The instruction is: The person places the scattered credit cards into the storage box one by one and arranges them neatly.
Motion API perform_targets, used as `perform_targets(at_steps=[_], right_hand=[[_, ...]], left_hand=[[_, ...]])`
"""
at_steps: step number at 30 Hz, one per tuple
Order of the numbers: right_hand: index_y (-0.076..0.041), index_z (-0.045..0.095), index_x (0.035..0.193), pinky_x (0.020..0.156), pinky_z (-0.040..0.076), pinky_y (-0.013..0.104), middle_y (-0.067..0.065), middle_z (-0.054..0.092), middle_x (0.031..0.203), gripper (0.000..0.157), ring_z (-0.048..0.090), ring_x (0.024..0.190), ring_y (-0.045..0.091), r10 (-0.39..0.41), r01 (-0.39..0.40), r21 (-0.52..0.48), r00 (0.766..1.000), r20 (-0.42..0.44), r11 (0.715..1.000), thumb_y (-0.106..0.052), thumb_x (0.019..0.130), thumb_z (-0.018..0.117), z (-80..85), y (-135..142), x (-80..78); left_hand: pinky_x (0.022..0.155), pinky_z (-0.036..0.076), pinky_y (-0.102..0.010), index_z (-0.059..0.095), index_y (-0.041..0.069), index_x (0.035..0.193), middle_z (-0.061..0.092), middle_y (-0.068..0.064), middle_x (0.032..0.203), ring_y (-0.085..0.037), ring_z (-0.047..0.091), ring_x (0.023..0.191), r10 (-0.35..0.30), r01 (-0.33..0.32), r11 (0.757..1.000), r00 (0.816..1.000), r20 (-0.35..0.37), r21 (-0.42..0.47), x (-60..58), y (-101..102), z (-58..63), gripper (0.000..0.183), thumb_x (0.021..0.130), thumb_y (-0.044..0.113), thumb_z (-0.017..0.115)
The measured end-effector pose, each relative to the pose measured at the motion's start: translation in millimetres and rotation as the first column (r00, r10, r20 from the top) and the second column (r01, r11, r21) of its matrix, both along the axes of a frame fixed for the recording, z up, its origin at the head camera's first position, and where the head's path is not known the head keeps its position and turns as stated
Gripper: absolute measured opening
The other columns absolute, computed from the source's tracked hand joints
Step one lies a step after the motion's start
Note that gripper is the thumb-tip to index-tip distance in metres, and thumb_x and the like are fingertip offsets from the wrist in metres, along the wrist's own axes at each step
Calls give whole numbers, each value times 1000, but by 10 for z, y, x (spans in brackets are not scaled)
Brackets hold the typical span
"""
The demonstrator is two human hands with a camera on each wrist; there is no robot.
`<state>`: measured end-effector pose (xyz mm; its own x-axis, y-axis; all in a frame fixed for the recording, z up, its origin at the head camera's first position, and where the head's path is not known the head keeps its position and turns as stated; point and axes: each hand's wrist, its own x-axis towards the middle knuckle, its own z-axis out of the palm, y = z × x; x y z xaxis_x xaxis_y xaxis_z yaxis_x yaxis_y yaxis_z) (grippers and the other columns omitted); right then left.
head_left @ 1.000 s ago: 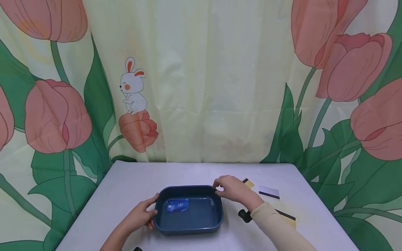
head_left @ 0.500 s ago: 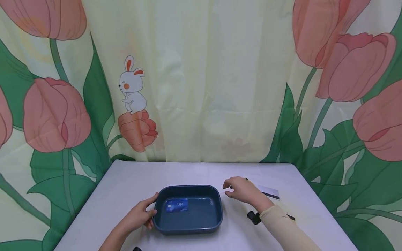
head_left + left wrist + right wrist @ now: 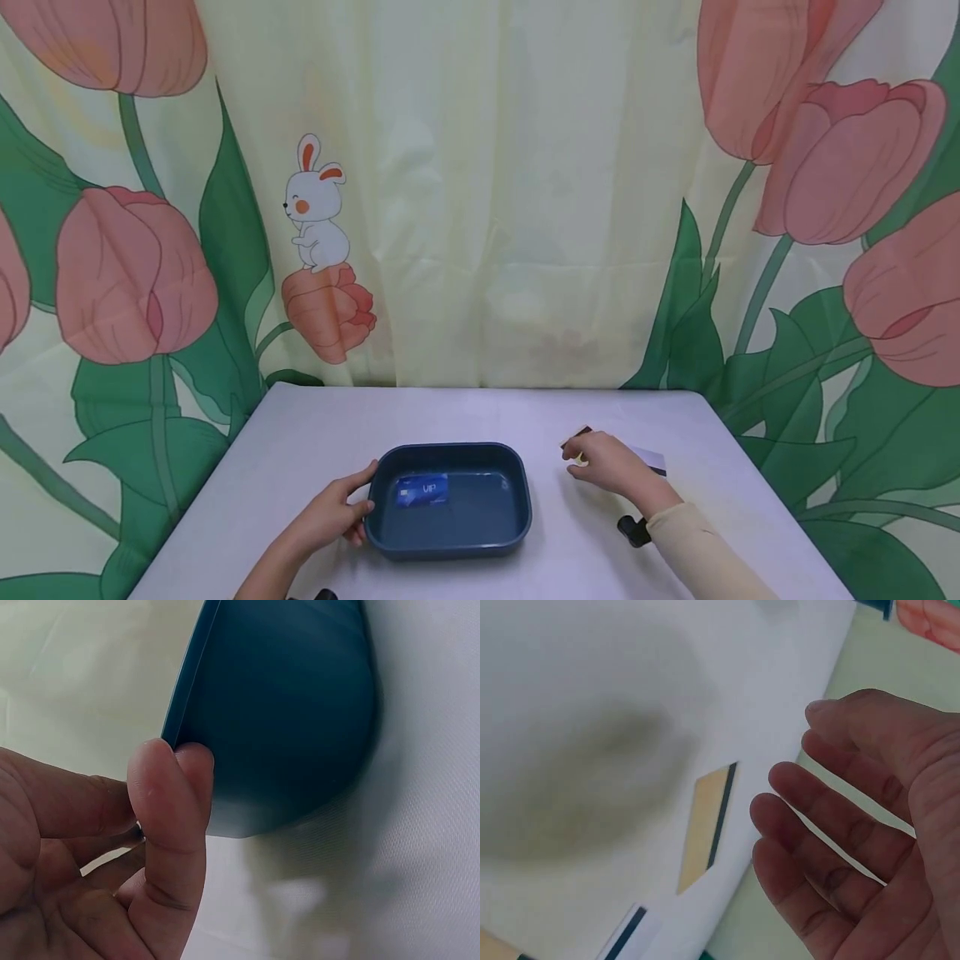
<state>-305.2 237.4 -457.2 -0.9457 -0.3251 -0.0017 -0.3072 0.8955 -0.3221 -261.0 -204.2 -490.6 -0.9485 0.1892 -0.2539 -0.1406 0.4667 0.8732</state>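
Note:
A dark blue rectangular basin (image 3: 450,552) stands on the table, and a blue card marked "VIP" (image 3: 422,490) lies inside it towards the left. My left hand (image 3: 332,514) grips the basin's left edge; in the left wrist view the thumb (image 3: 166,787) is at its rim. Over the table to the right of the basin, my right hand (image 3: 611,467) hovers with loosely bent fingers, holding nothing. Close to it lies a yellow card with a black stripe (image 3: 705,829), apart from the fingers and partly hidden by the hand in the head view.
A pale lilac card with a dark stripe (image 3: 652,459) lies right of the yellow one. Another tan card (image 3: 496,948) shows at the corner of the right wrist view. Behind the white table (image 3: 420,408) hangs a tulip-print curtain (image 3: 487,208).
My right hand has moved from the basin's right rim rightwards, over the cards. The left hand stays on the basin, and the VIP card remains in place.

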Motion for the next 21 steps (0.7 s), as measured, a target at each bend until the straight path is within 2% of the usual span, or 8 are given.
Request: perform_targets(at_steps=[9,16,21], right_hand=[[-9,75,101,84,59,44,0,72,98,12,66,93,20,-126,128,-12,988,89,992,-10,90,78,-130,380,87],[-12,75,103,86,59,47,1,70,101,11,61,91,20,-235,238,3,956,177,971,-14,92,75,-202,747,165],[-12,75,102,88,58,49,0,70,97,14,60,89,19,-245,245,23,951,187,969,-20,91,78,-255,971,249]], left_hand=[[59,60,-38,36,6,160,37,-35,157,-23,63,56,-11,11,1000,1000,10,12,-8,-21,-16,67,99,-2,61],[57,60,-38,36,5,160,38,-36,154,-22,63,55,-19,19,999,1000,-4,34,3,-6,-16,66,99,-2,61],[57,60,-39,35,4,160,36,-37,155,-23,63,55,-21,21,999,1000,-9,43,12,4,-33,66,99,-2,60]])
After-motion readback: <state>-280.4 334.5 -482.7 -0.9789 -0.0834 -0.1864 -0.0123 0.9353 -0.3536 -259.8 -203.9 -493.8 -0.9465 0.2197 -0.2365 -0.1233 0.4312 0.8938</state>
